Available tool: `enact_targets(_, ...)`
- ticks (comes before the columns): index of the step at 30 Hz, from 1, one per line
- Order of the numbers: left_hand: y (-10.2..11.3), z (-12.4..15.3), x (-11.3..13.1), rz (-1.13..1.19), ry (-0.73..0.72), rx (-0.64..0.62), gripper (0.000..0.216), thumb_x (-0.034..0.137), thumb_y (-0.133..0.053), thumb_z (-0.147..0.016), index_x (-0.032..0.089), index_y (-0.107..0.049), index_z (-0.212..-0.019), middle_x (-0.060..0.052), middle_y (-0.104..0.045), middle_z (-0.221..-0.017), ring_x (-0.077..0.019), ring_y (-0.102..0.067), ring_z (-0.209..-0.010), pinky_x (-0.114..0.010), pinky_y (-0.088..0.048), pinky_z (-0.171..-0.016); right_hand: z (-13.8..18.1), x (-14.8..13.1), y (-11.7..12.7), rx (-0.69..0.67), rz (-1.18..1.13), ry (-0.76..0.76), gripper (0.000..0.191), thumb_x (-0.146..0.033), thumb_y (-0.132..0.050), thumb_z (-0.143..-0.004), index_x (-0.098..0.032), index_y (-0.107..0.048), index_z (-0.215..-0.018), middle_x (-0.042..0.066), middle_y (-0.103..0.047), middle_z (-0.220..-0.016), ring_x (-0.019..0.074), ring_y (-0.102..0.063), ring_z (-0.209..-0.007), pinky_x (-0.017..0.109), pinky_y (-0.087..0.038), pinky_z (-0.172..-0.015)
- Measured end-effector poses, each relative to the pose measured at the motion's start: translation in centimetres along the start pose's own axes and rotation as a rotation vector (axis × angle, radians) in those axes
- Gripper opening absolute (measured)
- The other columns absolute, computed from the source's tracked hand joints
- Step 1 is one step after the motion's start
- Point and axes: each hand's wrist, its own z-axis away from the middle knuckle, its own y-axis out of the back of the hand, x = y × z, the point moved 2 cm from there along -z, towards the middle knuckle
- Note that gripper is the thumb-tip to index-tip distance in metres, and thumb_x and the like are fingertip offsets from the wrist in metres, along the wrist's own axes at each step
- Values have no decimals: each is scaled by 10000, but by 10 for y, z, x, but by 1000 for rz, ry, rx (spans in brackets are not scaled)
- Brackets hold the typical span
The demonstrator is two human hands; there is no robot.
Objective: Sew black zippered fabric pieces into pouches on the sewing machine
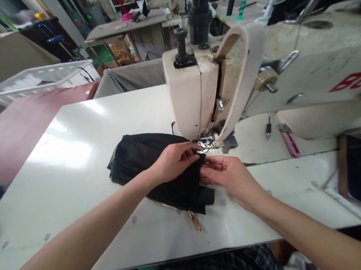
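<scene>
A black fabric pouch (pixel 151 153) lies on the white table of a sewing machine (pixel 185 90). Its gold zipper (pixel 164 204) runs along the near edge, with a zipper pull (pixel 194 221) hanging out at the near right. My left hand (pixel 176 161) rests on top of the pouch, fingers closed on the fabric right beside the presser foot (pixel 208 143). From the right, my right hand (pixel 227 171) pinches the pouch's right edge between thumb and fingers, just in front of the foot. The needle point and the fabric edge beneath the foot cannot be made out.
Right of the foot lie a small dark-handled tool (pixel 268 128) and pink-handled thread snips (pixel 289 140). A dark tablet-like object (pixel 360 169) sits at the far right. A white plastic basket (pixel 57 73) stands at the back left. Thread cones (pixel 242 8) stand behind the machine.
</scene>
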Motion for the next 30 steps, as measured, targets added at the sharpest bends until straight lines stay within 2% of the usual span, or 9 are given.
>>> enact_targets(7,-2,2,0,2,-9,25,228,234,-582,-852,158,-667,-1048,15,-579,-706,-78,-451,-560,-173,-373,-524,-2,1,-2,9,56,47,253,-199,-691,-663,-169,-715,-912,-7,-666,-702,156,-635,-656,342,-571,-704)
enact_targets(11,-3,3,2,-13,-26,35,239,233,-596,-842,155,-666,-1057,25,-549,-680,-77,-441,-549,-175,-375,-523,-5,-3,-3,52,93,36,150,-249,-673,-696,-183,-712,-826,-13,-648,-664,162,-633,-620,352,-583,-655)
enact_targets(14,-3,4,3,-32,-44,45,254,247,-602,-846,156,-665,-1074,22,-550,-690,-78,-450,-552,-181,-391,-536,-6,-4,-3,64,67,10,109,-275,-671,-701,-188,-706,-756,-8,-660,-653,172,-646,-608,356,-582,-648)
enact_targets(19,-4,3,4,-143,-81,76,239,259,-629,-843,179,-692,-1059,-1,-588,-748,-87,-472,-586,-194,-404,-572,-3,-4,-3,56,-33,-9,156,-325,-712,-689,-177,-700,-739,5,-699,-701,177,-669,-660,335,-572,-691)
enact_targets(22,-5,1,4,-150,-61,81,202,264,-642,-836,190,-707,-1013,0,-608,-762,-89,-476,-594,-191,-388,-565,-1,-5,-3,59,-73,-25,157,-309,-730,-672,-169,-697,-734,4,-699,-703,166,-662,-643,330,-568,-689)
enact_targets(26,-5,-2,4,-112,-12,60,164,268,-657,-816,192,-713,-950,29,-550,-653,-86,-460,-559,-185,-350,-528,-2,-7,-3,68,-89,-58,120,-277,-715,-683,-165,-690,-718,3,-687,-680,150,-649,-617,318,-568,-681)
enact_targets(30,-5,-3,4,-110,18,50,165,282,-661,-805,197,-709,-938,38,-525,-626,-86,-448,-543,-184,-333,-511,-2,-9,-3,66,-92,-79,112,-272,-708,-705,-164,-679,-700,9,-678,-669,144,-647,-611,318,-570,-682)
